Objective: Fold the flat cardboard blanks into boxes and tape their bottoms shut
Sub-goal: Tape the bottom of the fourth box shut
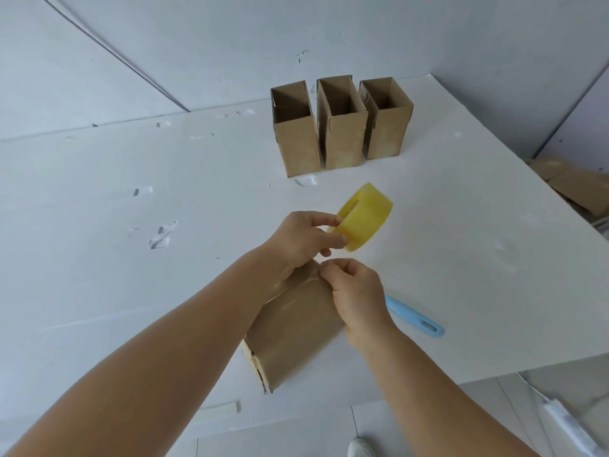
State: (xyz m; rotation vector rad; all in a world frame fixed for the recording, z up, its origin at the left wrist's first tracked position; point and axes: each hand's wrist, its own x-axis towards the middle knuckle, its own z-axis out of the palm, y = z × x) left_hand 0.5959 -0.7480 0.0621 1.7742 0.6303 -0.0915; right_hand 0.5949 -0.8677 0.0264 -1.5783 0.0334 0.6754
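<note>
A brown cardboard box (293,328) lies tilted on the white table (99,242) under my forearms, its far end by my hands. My left hand (304,237) grips a yellow tape roll (362,217) held just above the box's far end. My right hand (354,291) pinches something small at that end of the box, likely the tape's end; the tape itself is too clear to see. Three folded boxes (339,127) stand upright in a row at the back, tops open.
A light blue cutter (413,316) lies on the table right of my right hand. Flat cardboard blanks (573,183) lie beyond the table's right edge. Tape scraps (161,235) dot the left of the table. A wall rises behind; a shoe (361,447) shows below.
</note>
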